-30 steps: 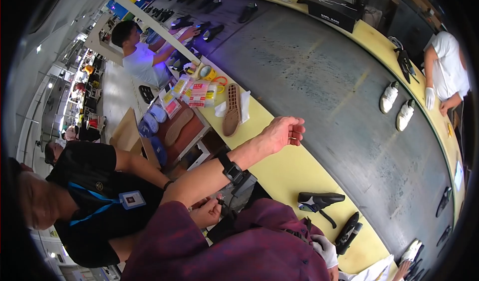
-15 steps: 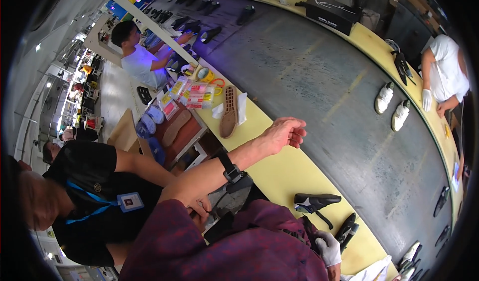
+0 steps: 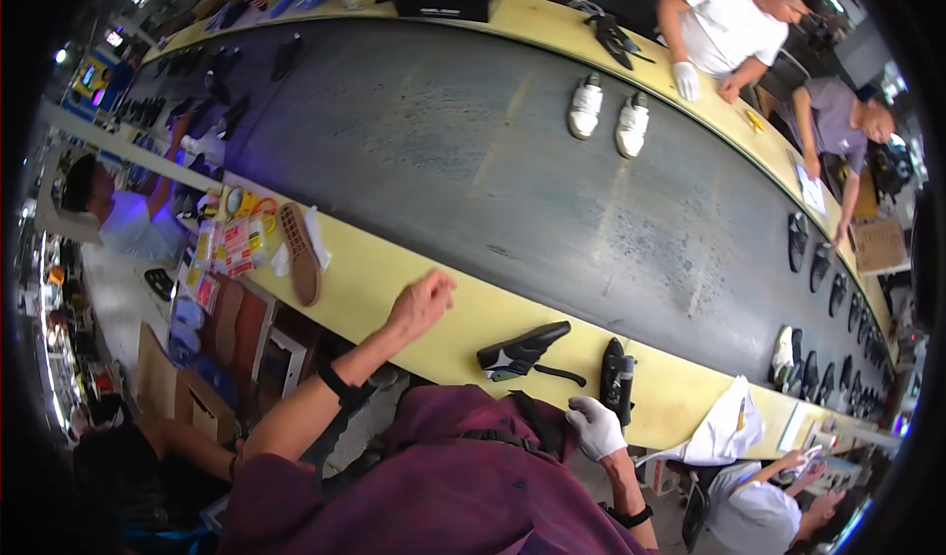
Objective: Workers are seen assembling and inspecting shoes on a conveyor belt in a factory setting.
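My bare left hand (image 3: 424, 306) hovers above the yellow table edge (image 3: 379, 269), its fingers loosely curled and slightly blurred, with nothing visible in them. My right hand (image 3: 596, 429), in a white glove, hangs at the near table edge beside my waist. Its fingers bend inward and their tips are hidden. A black shoe (image 3: 525, 350) lies on the table between my hands, a black strap (image 3: 560, 374) trailing from it. Just beyond the right hand are another black shoe (image 3: 611, 373) and a black cylindrical item (image 3: 626, 390).
A grey conveyor belt (image 3: 443, 171) runs beyond the table, carrying white shoes (image 3: 585, 112) and several black shoes. At left are a brown sole (image 3: 299, 255), plastic packets (image 3: 236, 245) and tape. A white cloth (image 3: 731, 422) lies at right. Co-workers stand around the line.
The view has swung to the right, so more of the right side shows. My left hand has drawn back from over the belt toward the table. The right hand stays near the table edge.
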Motion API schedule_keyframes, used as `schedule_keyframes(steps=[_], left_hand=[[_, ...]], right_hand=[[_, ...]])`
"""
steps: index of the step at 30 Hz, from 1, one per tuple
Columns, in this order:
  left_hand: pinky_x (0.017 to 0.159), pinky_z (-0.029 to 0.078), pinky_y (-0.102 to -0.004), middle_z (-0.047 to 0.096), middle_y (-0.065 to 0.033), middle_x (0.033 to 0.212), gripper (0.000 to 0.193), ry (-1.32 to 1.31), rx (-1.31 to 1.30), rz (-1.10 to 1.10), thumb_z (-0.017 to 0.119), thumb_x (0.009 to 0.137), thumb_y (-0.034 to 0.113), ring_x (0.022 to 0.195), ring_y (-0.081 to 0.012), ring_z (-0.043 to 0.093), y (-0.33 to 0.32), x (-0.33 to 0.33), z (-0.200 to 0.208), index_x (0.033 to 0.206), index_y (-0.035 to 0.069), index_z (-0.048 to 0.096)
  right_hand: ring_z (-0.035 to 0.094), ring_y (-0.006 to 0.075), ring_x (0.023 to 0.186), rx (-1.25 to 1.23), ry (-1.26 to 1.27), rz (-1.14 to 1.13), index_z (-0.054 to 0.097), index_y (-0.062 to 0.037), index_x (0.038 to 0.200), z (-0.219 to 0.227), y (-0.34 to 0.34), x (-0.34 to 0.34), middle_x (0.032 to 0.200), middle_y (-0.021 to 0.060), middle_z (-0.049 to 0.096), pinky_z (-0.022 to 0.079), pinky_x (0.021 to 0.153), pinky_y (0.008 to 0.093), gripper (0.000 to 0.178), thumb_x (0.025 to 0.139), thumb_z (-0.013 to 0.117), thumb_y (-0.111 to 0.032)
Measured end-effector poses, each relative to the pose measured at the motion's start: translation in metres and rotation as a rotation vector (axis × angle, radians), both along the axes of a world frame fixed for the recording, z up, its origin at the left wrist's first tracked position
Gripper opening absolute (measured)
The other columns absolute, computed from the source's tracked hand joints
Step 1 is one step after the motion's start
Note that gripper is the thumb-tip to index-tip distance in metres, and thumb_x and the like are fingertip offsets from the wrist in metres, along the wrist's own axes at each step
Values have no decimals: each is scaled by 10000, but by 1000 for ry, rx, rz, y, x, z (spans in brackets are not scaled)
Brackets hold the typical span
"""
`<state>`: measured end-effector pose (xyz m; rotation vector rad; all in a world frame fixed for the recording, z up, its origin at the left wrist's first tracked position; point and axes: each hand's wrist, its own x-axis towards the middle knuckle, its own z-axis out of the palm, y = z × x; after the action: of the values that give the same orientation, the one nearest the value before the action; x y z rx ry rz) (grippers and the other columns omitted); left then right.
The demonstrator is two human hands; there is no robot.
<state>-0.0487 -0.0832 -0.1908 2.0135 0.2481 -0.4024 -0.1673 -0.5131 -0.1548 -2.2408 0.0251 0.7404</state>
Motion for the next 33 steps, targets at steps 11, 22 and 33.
schedule_keyframes(steps=[11,22,33], left_hand=[[1168,422,-545,459,-216,1608,744,-491,496,-839,729,896,160,1449,-392,495,-121,-82,-42,1571,17,449],[1116,451,-589,289,-241,1710,1137,-392,616,-617,873,811,470,1388,-500,484,-148,-96,-72,1655,-13,284],[1113,437,-594,561,-289,1425,1040,-206,584,-669,864,843,460,1325,-447,549,-114,-31,-100,1588,-14,314]], right_hand=[[724,415,1117,-134,-18,28,749,-25,1215,-27,-18,-14,1169,229,763,569,977,477,374,973,727,-310],[721,400,1152,-156,-11,42,746,-67,1269,-33,-9,-18,1204,206,764,568,1006,463,455,1009,667,-431],[713,399,1157,-179,57,-56,727,-79,1296,-32,-25,-41,1238,197,756,561,1000,481,478,1019,637,-458]])
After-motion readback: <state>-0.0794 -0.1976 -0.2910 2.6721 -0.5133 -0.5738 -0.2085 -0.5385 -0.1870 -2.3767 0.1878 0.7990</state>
